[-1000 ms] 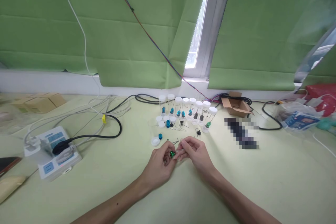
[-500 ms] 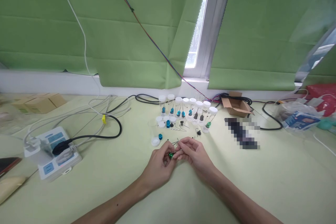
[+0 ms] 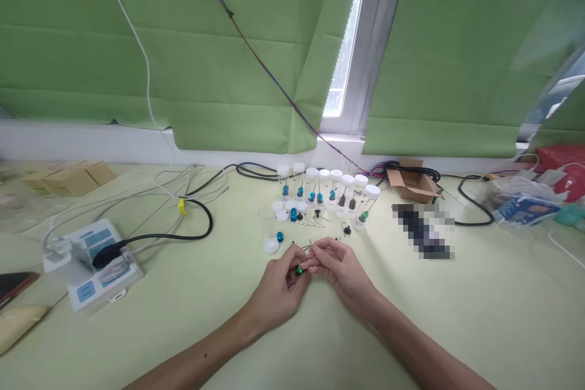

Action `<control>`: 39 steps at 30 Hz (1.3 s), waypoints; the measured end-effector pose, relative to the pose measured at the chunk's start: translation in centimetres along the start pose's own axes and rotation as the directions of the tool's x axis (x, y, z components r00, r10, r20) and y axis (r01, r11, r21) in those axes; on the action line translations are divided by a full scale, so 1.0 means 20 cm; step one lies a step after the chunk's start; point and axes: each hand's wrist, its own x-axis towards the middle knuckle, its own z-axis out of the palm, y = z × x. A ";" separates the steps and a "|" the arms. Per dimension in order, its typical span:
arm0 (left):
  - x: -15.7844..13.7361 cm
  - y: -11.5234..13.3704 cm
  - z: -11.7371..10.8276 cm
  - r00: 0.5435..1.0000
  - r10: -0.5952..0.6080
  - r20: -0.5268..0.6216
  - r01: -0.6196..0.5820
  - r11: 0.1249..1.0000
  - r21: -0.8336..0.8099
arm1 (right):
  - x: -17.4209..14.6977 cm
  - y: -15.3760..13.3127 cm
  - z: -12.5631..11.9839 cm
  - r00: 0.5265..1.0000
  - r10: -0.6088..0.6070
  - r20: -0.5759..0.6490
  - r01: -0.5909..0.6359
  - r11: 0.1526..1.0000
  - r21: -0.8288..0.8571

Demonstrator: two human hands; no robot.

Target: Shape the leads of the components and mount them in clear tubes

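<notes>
"Where's the green piece (image 3: 299,270)?"
"In the left hand (image 3: 276,285), whose fingers are clamped on it, over the worktop (image 3: 292,347), nearer than the capped vials (image 3: 336,186)."
"And the right hand (image 3: 340,269)?"
"Fingertips together, just beside the piece; I can't tell what they pinch."

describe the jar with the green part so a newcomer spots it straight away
Beyond the right hand, clear white-capped jars stand in a row. Take the right-end jar, left of the open cardboard box. It alone holds a green part; its neighbours show blue parts or brown ones.
</notes>
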 end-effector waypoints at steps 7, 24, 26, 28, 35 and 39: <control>0.00 0.00 0.00 1.000 -0.018 0.021 0.019 1.000 -0.009 | 0.00 0.00 0.00 0.999 -0.019 -0.038 0.017 0.999 -0.043; 0.00 0.02 0.01 1.000 0.021 -0.003 -0.021 0.998 -0.058 | 0.01 0.01 -0.01 0.994 -0.091 -0.064 0.078 0.980 -0.183; 0.00 0.02 0.01 1.000 0.020 -0.003 -0.021 0.998 -0.060 | 0.01 0.01 -0.01 0.991 -0.109 -0.075 0.090 0.972 -0.219; 0.00 0.03 0.01 1.000 0.016 0.006 -0.016 0.998 -0.056 | 0.02 0.01 -0.01 0.987 -0.140 -0.080 0.114 0.957 -0.267; 0.00 0.01 0.01 0.999 0.026 0.020 -0.025 0.999 -0.032 | 0.01 0.01 -0.01 0.971 -0.227 -0.072 0.179 0.895 -0.408; 0.00 0.00 0.01 1.000 0.031 0.001 -0.031 0.999 -0.011 | -0.01 0.01 -0.01 0.964 -0.254 -0.080 0.183 0.850 -0.494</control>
